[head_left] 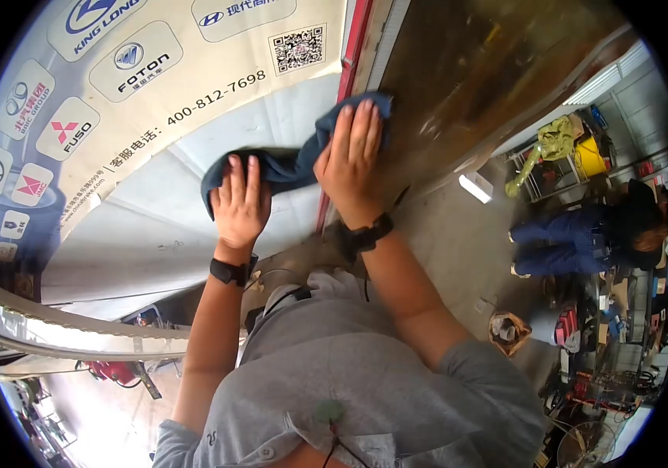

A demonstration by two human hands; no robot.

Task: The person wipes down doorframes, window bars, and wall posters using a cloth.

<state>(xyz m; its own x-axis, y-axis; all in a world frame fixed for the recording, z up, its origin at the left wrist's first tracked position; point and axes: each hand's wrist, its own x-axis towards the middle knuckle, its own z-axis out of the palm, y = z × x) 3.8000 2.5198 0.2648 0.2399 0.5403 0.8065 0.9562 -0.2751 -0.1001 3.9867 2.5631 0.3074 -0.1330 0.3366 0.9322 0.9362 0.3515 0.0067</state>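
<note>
Head view. The left hand (240, 207) and right hand (352, 160) lie on opposite ends of a dark blue cloth (296, 166), fingers extended flat over it rather than curled; the left thumb is hidden. The cloth spans a pale panel (155, 226) beside a printed logo sheet (143, 109), its right end crossing a red strip (358, 35). A person (564, 242) in blue trousers appears farther right.

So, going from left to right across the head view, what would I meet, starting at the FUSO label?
FUSO label, left hand, right hand, white rectangular object, yellow object. The dark blue cloth spans both hands, so it's left out.
</note>
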